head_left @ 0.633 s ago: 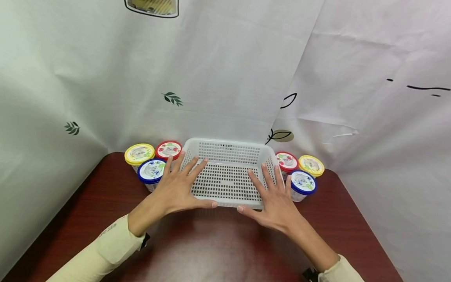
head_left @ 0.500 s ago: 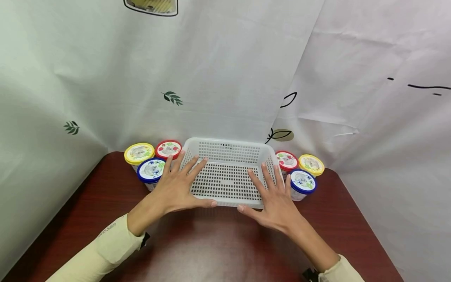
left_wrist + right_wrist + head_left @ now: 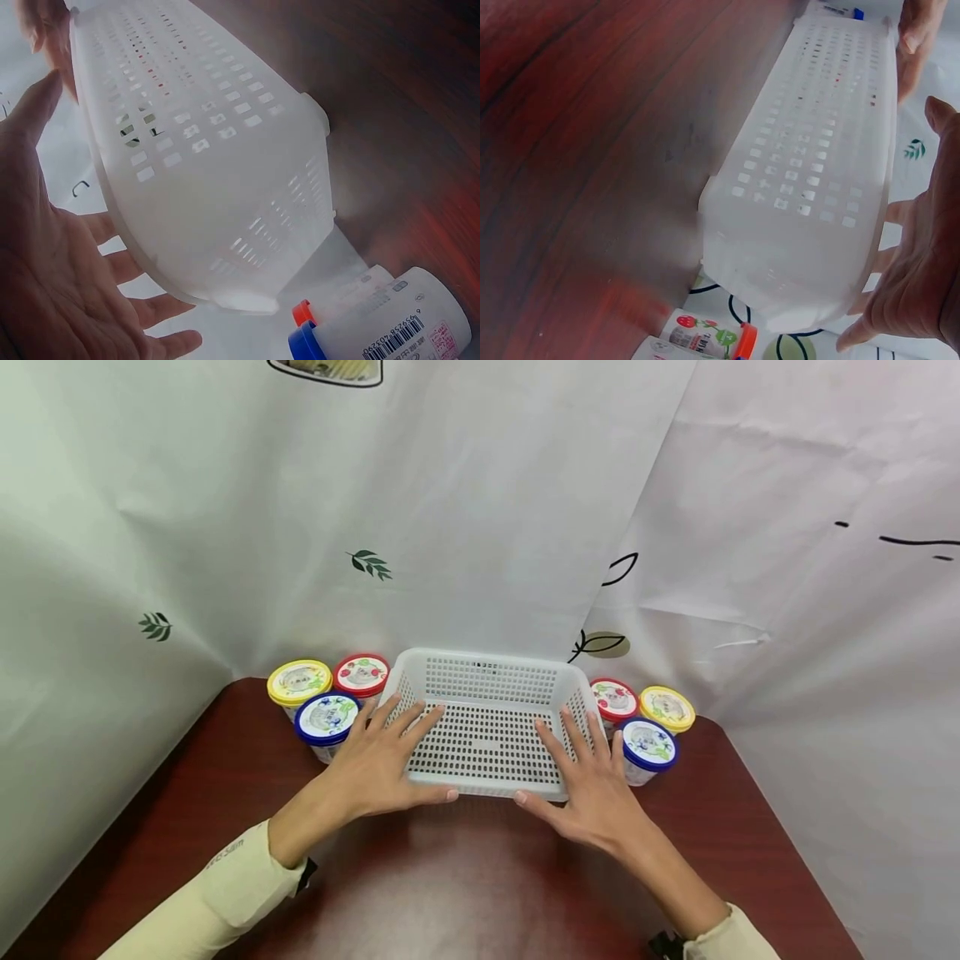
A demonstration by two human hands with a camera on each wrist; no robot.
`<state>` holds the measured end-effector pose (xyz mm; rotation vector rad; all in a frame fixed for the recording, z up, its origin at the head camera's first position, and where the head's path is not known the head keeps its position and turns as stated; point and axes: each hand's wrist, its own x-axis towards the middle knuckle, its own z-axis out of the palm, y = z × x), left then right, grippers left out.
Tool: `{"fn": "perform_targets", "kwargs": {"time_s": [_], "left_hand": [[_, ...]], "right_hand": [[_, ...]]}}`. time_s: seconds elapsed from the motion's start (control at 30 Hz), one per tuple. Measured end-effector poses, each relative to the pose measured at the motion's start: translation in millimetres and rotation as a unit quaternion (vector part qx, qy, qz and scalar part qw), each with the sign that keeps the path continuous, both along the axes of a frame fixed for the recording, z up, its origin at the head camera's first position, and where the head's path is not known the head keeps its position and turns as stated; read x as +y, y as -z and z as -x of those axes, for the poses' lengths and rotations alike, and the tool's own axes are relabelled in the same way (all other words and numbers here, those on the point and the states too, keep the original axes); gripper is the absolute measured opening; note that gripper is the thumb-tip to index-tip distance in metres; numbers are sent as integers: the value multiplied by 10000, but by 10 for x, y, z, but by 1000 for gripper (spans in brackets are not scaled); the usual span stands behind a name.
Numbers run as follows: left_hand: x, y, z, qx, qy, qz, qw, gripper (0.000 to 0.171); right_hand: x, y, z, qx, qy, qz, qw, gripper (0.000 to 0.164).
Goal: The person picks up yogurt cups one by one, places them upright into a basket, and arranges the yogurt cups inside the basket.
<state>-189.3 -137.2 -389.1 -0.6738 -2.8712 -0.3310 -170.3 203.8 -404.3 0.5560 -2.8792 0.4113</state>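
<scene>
A white perforated plastic basket [image 3: 487,785] stands on the dark red table between my two hands. Over its near left corner my left hand [image 3: 375,770] is spread, fingers straight and apart, holding nothing. My right hand [image 3: 600,793] spreads the same way over the near right corner, its thumb pointing inward along the front rim. In both wrist views the fingers lie by the basket's upper rim. Left of the basket are tubs with a yellow lid [image 3: 300,682], a red lid [image 3: 362,675] and a blue lid [image 3: 327,717], the blue one close to my left fingers.
To the right of the basket stands a matching trio of tubs, with a red lid [image 3: 615,698], a yellow lid [image 3: 667,708] and a blue lid [image 3: 649,743]. A pale patterned cloth [image 3: 480,510] hangs behind the table [image 3: 465,877] and along both sides.
The two thumbs have drawn slightly farther apart, and the fingers have shifted a little over the rim. The head view has moved slightly. Basket and tubs stay in place.
</scene>
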Motion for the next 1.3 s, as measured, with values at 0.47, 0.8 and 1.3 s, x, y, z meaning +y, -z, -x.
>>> {"fn": "perform_targets", "kwargs": {"time_s": [0.47,0.8,1.3], "left_hand": [[24,-7,-117,364,519,79,9980,81],[8,-9,-176,309,861,306,9953,54],[-12,-108,-174,619,1487,490,9857,27]], "right_hand": [[107,-65,64,-34,85,91,9999,97],[159,-106,84,-135,124,58,9998,95],[229,-119,118,-186,209,58,9996,93]]}}
